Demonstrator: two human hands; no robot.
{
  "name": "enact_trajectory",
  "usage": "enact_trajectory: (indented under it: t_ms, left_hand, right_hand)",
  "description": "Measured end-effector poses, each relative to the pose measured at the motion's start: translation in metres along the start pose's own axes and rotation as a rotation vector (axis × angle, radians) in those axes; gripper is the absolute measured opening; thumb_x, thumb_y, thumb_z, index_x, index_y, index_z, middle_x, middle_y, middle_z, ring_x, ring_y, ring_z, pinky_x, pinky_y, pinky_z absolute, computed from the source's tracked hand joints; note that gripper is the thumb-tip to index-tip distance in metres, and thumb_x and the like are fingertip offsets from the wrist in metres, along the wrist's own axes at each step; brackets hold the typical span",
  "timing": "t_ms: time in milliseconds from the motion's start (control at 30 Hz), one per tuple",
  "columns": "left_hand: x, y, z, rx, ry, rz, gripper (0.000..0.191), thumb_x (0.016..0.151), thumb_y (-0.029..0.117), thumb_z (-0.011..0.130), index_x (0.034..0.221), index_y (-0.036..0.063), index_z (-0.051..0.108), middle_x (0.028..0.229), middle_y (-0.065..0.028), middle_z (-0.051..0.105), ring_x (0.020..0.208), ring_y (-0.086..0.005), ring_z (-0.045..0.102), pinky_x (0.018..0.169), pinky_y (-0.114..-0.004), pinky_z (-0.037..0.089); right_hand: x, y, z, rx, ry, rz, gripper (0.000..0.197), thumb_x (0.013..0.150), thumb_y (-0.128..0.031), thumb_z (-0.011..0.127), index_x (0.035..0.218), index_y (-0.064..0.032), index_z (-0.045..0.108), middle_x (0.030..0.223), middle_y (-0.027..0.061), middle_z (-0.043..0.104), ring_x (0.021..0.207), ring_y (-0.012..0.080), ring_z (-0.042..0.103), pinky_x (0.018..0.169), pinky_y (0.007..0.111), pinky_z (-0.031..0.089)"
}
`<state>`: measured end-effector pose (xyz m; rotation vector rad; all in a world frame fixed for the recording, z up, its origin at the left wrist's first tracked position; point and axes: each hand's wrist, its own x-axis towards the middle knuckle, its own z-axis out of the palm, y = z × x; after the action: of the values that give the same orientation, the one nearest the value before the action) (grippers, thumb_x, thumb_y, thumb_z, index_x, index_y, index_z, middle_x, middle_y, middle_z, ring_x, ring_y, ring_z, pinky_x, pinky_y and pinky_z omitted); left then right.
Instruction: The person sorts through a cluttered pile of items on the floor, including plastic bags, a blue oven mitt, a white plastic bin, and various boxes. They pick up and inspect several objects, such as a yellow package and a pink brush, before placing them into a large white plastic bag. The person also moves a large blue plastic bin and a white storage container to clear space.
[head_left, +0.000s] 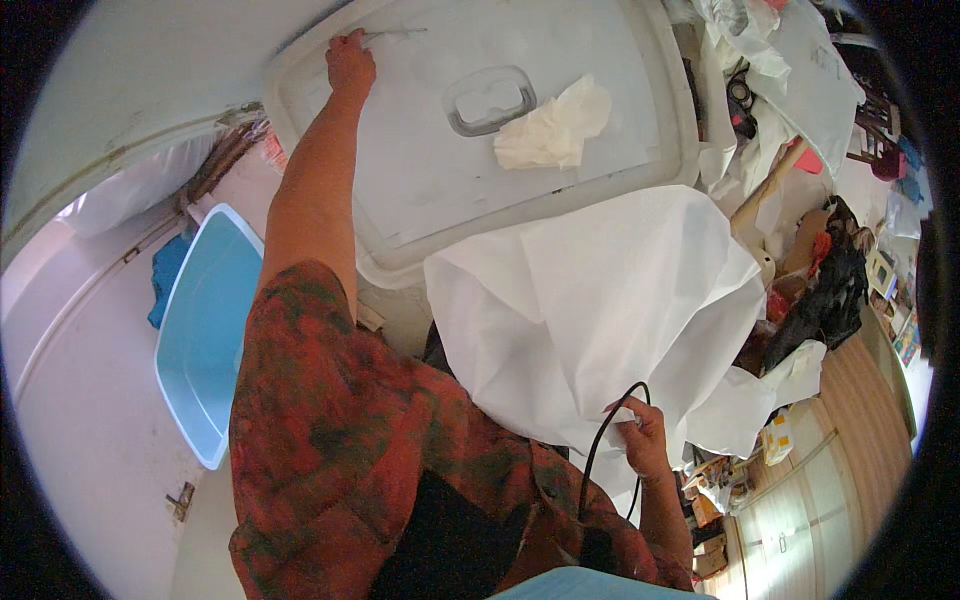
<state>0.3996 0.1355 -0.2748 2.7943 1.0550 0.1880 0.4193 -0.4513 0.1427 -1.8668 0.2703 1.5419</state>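
Note:
My left hand (351, 64) is stretched out to the far left corner of a large whitish plastic lid (450, 202), its fingers closed round the end of a thin, pale tool that lies close to the lid. What kind of tool it is cannot be told. A crumpled cream-coloured cloth or paper (555, 131) rests on the lid, beside its oval recess (491, 101). Nearer to me hangs a big white sheet (592, 292), creased, touching the lid's near edge. My right hand (645, 439) grips this sheet at its lower right part. A black cable (592, 465) loops past that hand.
A light blue plastic tub (214, 337) stands tilted at the left, near a wall. Crumpled plastic and papers (757, 82), a black bag (817, 315) and mixed clutter crowd the right. Below them is a wood-grained surface (862, 420).

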Motion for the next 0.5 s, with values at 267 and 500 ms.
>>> enact_trajectory:
  t_ms: [267,500]
  left_hand:
    - [0.009,0.013,-0.074,-0.158,-0.084,-0.141,0.018,0.081,0.015,0.061,0.096,0.0055,0.057,0.096,-0.0146,0.062,0.087,-0.0281,0.060,0.079,-0.036,0.049]
    - [-0.021,0.134,-0.225,-1.763,-0.406,-0.546,0.019,0.088,0.018,0.059,0.099,0.0023,0.057,0.089,-0.0097,0.063,0.068,-0.0150,0.062,0.064,-0.023,0.053]
  right_hand:
    - [0.005,-0.010,0.003,0.176,-0.010,-0.121,0.018,0.084,-0.019,0.055,0.086,-0.0026,0.063,0.072,-0.0048,0.053,0.060,0.0036,0.043,0.053,0.020,0.032]
    - [-0.005,-0.011,-0.006,0.067,0.045,-0.038,0.013,0.079,-0.006,0.049,0.085,-0.0005,0.060,0.074,-0.0014,0.054,0.068,0.0074,0.048,0.060,0.023,0.038]
